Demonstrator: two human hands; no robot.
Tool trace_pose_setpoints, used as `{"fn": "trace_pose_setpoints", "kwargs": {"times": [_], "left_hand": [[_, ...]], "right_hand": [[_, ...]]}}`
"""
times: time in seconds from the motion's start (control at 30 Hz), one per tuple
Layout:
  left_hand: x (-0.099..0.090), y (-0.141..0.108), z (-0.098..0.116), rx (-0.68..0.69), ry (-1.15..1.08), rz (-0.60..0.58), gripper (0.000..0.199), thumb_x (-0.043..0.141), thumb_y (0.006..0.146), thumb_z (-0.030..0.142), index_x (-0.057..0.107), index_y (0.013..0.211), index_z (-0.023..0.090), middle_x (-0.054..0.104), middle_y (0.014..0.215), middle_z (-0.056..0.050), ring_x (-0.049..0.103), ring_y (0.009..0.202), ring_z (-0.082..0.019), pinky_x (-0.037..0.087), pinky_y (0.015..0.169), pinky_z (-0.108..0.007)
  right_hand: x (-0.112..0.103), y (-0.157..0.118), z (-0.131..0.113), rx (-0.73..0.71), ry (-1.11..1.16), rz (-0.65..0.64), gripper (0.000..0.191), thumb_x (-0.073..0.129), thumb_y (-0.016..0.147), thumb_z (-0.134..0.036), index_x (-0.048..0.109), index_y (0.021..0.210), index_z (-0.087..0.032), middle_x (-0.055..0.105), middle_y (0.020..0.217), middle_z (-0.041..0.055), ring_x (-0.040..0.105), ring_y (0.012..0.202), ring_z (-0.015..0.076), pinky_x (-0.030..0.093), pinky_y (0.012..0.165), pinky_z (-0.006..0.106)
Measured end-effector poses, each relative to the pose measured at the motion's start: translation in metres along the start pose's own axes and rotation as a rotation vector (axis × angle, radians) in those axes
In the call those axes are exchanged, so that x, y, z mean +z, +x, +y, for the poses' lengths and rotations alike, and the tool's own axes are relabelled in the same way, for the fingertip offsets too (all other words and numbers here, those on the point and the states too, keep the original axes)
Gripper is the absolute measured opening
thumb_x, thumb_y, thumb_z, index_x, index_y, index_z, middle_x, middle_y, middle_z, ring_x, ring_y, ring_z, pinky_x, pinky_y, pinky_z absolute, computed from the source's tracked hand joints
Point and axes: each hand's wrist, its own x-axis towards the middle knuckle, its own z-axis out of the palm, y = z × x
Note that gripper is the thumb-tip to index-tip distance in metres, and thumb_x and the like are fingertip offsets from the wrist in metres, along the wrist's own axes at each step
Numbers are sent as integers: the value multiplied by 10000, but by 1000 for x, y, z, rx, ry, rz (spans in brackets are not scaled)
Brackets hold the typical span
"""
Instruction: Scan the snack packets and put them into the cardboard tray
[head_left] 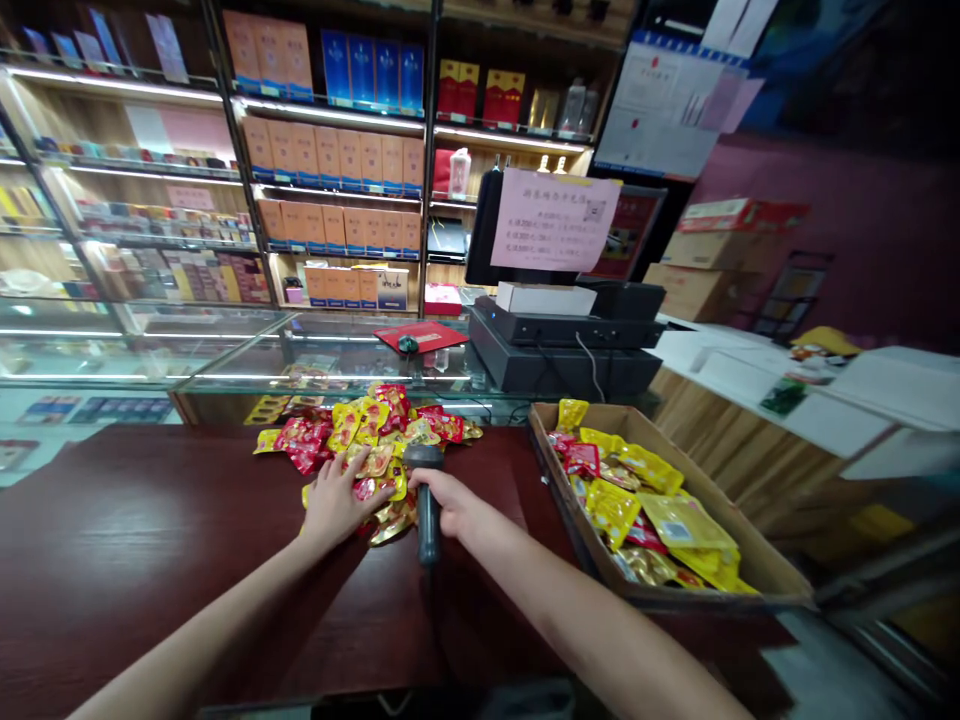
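My right hand [444,497] grips a dark barcode scanner [427,515] by its handle, its head pointing away from me over the near side of a pile. The pile is made of small snack packets [375,425] in red, yellow and gold, heaped on the dark red-brown counter [187,560]. Fingers spread, my left hand [339,500] rests on the pile's near left side and touches some packets. Whether any packet is pinched under its fingers is hidden. The scanner's cord runs down toward me.
On the right stands an open cardboard box [559,490] with more packets. Behind the pile are a glass display case [240,355], a red mat [442,338] with a mouse [407,345], and a cash drawer [555,360] under a monitor. Shelves [337,190] of boxed goods line the back.
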Motion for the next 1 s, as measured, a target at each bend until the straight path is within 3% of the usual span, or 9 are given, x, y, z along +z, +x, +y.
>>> {"fn": "trace_pose_setpoints", "kwargs": {"times": [0.17,0.37,0.47,0.63,0.77,0.83,0.93,1.0], "left_hand": [[20,-10,50,-7,-106,22,799,571,679,676,419,1368,301,326,1449,-148,247,1307,-402,218,1026,-522],[53,-19,130,-9,-250,-46,778,563,689,667,424,1364,306,261,1489,-141,115,1348,-438,109,1044,-581],[64,-21,156,3,-251,-61,753,548,714,651,415,1371,308,228,1505,-138,92,1353,-443,83,1040,-593],[65,-16,161,13,-121,-21,616,561,754,559,518,1299,275,374,1413,-160,209,1328,-398,163,1030,-556],[52,-4,154,173,-144,32,336,535,806,410,688,1059,252,565,1224,-146,311,1288,-349,161,1043,-504],[45,7,151,157,-328,-1,302,524,812,426,719,932,230,651,1037,-130,430,1189,-339,225,1013,-471],[35,25,145,-71,-745,-125,338,614,729,500,686,720,170,652,753,-88,568,944,-302,383,845,-376],[30,36,141,-162,-905,-210,384,652,675,540,652,701,157,620,661,-53,596,785,-244,427,710,-317]], "right_hand": [[-36,-21,5,-26,108,109,56,546,614,-89,543,620,-144,474,427,-35,431,384,93,372,422,211],[-101,-39,8,-217,246,279,138,582,575,-105,586,708,-142,536,494,-41,502,456,101,424,494,215],[-123,-45,12,-288,298,351,168,604,564,-130,602,731,-142,571,546,-37,521,489,103,436,522,224],[-124,-55,25,-402,290,291,299,635,526,-126,665,824,-133,636,634,-22,546,563,99,424,570,213],[-115,-61,33,-398,199,251,185,635,516,-137,636,701,-133,571,527,-40,473,475,86,367,502,218],[-113,-65,34,-407,173,254,134,633,526,-155,612,658,-139,540,494,-49,454,455,83,349,487,219],[-113,-73,33,-440,140,280,138,643,540,-170,615,672,-143,533,501,-56,445,462,77,331,484,212],[-113,-79,33,-477,107,302,135,650,548,-174,620,675,-141,540,515,-55,452,484,75,329,492,207]]}}
